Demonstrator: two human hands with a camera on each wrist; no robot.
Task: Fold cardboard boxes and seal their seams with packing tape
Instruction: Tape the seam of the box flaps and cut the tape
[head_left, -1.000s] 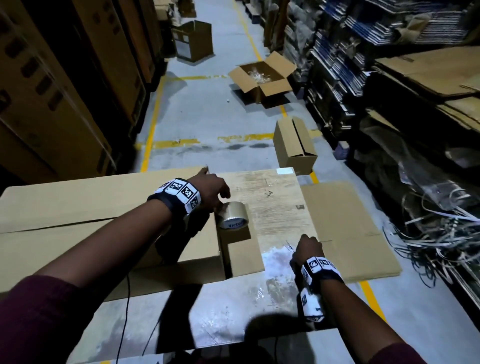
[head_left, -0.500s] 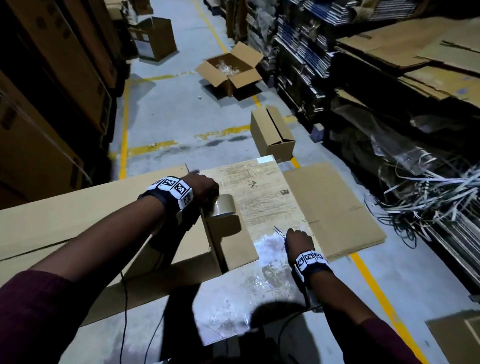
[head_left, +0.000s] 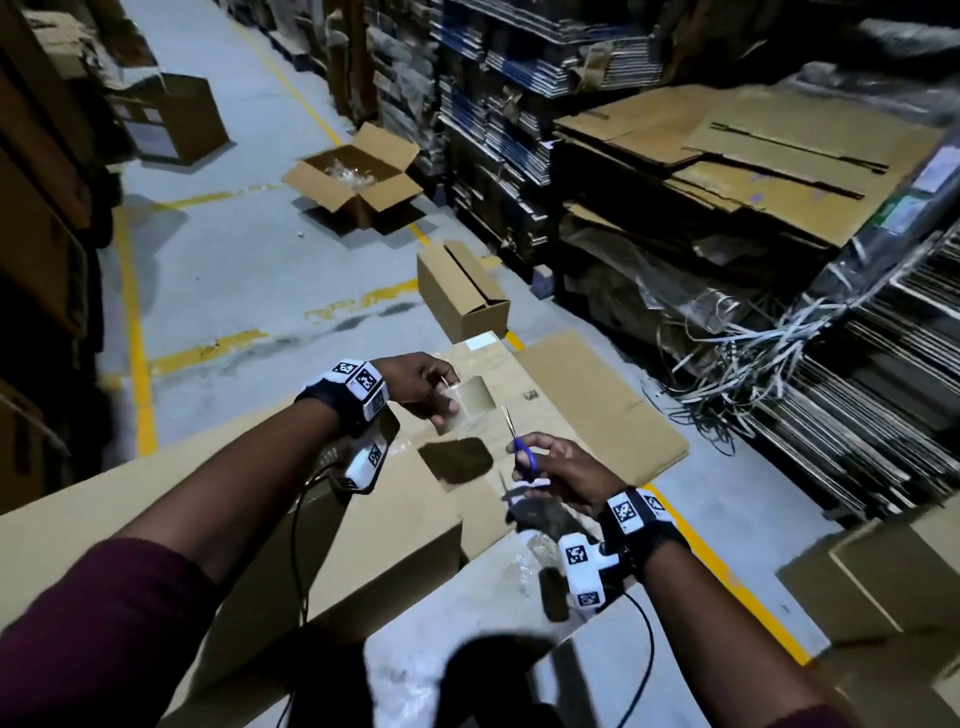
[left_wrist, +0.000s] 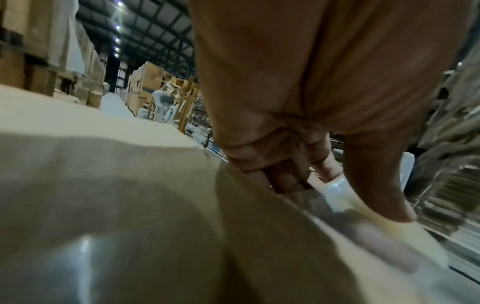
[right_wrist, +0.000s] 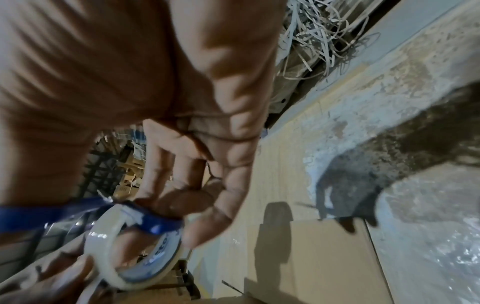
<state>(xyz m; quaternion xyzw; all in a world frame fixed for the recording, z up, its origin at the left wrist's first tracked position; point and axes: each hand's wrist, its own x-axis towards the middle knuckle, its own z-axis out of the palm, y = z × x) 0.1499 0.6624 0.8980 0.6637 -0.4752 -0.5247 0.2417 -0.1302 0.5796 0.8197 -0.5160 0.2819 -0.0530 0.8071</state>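
A flattened cardboard box (head_left: 218, 525) lies across the left of the worktable (head_left: 524, 379). Above the table my left hand (head_left: 445, 401) holds a roll of clear packing tape (head_left: 466, 402) off the surface. In the left wrist view the fingers (left_wrist: 291, 176) curl round the tape roll (left_wrist: 335, 190), blurred. My right hand (head_left: 540, 463) grips blue-handled scissors (head_left: 523, 453), blades pointing up towards the tape. The right wrist view shows the scissors (right_wrist: 158, 224) right against the tape roll (right_wrist: 103, 236).
A flat cardboard sheet (head_left: 602, 415) sticks out past the table's right side. On the floor beyond stand a folded box (head_left: 462, 296) and an open box (head_left: 358, 176). Tangled strapping (head_left: 753, 353) and stacked flat cardboard (head_left: 727, 156) fill the right.
My left hand has lifted the tape roll off the table. My right hand has picked the scissors up from the table and raised them to the tape. The head has turned right.
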